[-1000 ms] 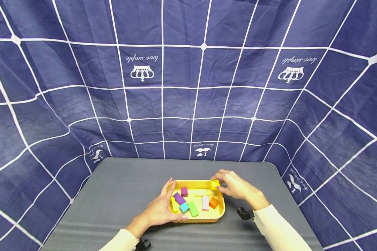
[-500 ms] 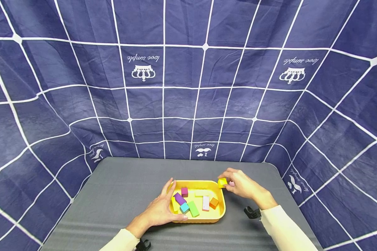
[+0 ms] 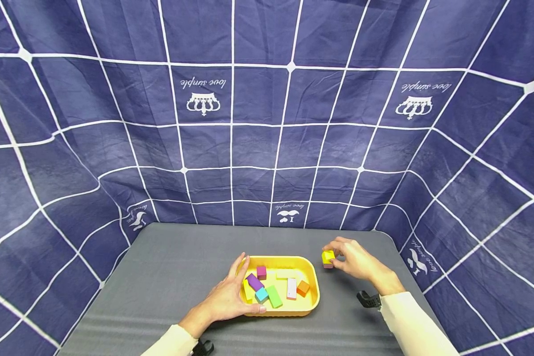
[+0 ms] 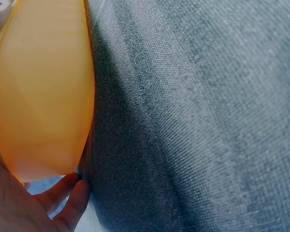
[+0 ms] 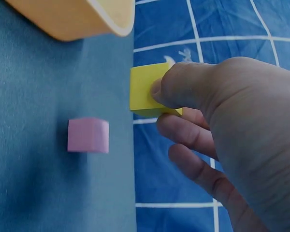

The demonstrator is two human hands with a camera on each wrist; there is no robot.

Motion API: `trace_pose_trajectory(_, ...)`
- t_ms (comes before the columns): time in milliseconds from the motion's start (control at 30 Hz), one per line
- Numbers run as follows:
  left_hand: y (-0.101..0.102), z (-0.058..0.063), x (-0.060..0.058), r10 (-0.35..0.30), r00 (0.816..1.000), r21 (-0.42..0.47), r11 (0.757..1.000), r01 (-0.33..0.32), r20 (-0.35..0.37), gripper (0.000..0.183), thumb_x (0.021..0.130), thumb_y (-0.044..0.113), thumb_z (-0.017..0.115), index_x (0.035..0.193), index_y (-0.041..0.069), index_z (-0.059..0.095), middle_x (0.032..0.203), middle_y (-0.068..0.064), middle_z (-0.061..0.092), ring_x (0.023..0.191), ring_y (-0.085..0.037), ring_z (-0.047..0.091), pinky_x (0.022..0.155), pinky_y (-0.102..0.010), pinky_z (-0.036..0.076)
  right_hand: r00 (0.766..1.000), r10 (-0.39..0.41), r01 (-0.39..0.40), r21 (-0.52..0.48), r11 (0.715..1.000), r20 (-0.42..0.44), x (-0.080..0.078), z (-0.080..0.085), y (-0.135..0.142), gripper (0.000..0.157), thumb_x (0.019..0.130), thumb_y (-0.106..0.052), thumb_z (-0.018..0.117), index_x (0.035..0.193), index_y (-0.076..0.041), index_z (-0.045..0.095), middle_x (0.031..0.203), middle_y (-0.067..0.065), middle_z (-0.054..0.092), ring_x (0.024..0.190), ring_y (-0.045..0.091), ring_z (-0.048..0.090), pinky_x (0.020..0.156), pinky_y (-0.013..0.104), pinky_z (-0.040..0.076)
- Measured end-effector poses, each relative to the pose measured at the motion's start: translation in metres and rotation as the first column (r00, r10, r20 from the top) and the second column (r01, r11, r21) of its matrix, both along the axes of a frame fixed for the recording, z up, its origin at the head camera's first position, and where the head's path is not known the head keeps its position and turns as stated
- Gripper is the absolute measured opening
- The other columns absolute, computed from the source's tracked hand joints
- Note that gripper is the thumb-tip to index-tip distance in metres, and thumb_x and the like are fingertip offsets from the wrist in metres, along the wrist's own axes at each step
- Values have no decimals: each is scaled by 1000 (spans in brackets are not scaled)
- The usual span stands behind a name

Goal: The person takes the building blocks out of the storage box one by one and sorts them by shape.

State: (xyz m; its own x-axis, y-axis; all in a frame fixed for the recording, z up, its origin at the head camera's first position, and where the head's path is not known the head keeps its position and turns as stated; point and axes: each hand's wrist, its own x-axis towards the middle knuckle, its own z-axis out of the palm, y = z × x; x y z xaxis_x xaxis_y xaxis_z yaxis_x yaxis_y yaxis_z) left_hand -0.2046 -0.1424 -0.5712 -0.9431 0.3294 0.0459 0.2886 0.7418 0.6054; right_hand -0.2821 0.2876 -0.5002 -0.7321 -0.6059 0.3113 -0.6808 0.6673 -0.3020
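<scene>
Beyond the tray's right end, my right hand (image 3: 355,258) pinches a yellow block (image 3: 328,256) between thumb and fingers. In the head view it overlaps the top of a pink block (image 3: 328,266); the right wrist view has that pink block (image 5: 88,135) on the grey surface, apart from the held yellow block (image 5: 149,89). My left hand (image 3: 224,295) grips the left end of a yellow tray (image 3: 289,313), thumb along its near side and fingers at the far left corner. The left wrist view catches the tray's outer wall (image 4: 43,92) and some fingers (image 4: 73,205).
Several blocks lie in the tray, among them a purple block (image 3: 254,282), a light green block (image 3: 274,296), an orange cube (image 3: 303,288) and a blue cube (image 3: 261,295). A grey cloth-covered table (image 3: 182,262) spreads around it, bounded by blue curtains (image 3: 267,148).
My right hand has carried the yellow block rightward, from over the tray's far right corner to the pink block outside it. The left hand keeps its place on the tray.
</scene>
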Motion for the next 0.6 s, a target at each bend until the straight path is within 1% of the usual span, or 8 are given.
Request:
trace_pose_trajectory(233, 0, -1, 0, -2, 1000, -1, 1000, 2, -6, 149, 73, 78, 100, 187, 15, 27, 196, -10, 19, 136, -54, 72, 110, -78, 57, 998, 5, -7, -28, 1000, -69, -2, -8, 14, 35, 87, 10, 90, 119, -3, 84, 107, 6, 81, 86, 24, 77, 78, 35, 66)
trace_pose_trajectory(300, 0, 0, 0, -2, 1000, 0, 1000, 2, -4, 149, 73, 77, 100, 187, 15, 26, 196, -10, 19, 137, -54, 72, 110, -78, 57, 998, -2, -1, -42, 999, -65, -2, -8, 18, 36, 86, 10, 90, 119, -2, 84, 106, 6, 81, 86, 25, 77, 79, 37, 66)
trace_pose_trajectory(433, 0, 0, 1, -2, 1000, -1, 1000, 2, 2, 149, 73, 77, 100, 187, 15, 26, 196, -10, 19, 136, -54, 72, 111, -78, 57, 999, -36, 34, -50, 998, -28, -2, -11, 25, 37, 86, 11, 89, 120, -2, 84, 107, 5, 81, 87, 26, 78, 81, 42, 68)
trace_pose_trajectory(500, 0, 0, 1, -1, 1000, -3, 1000, 1, 1, 149, 74, 77, 100, 187, 14, 26, 196, -11, 19, 136, -54, 72, 111, -79, 57, 999, -49, 48, -49, 998, -17, -2, -13, 28, 37, 87, 11, 89, 120, -3, 84, 108, 5, 81, 88, 26, 78, 81, 42, 68)
trace_pose_trajectory(600, 0, 0, 1, 1, 1000, -7, 1000, -1, -3, 149, 74, 78, 99, 187, 15, 26, 196, -10, 19, 135, -55, 72, 109, -79, 57, 998, -60, 59, -46, 997, -22, -4, -18, 33, 36, 87, 11, 89, 120, -3, 84, 109, 6, 82, 87, 27, 78, 80, 38, 67)
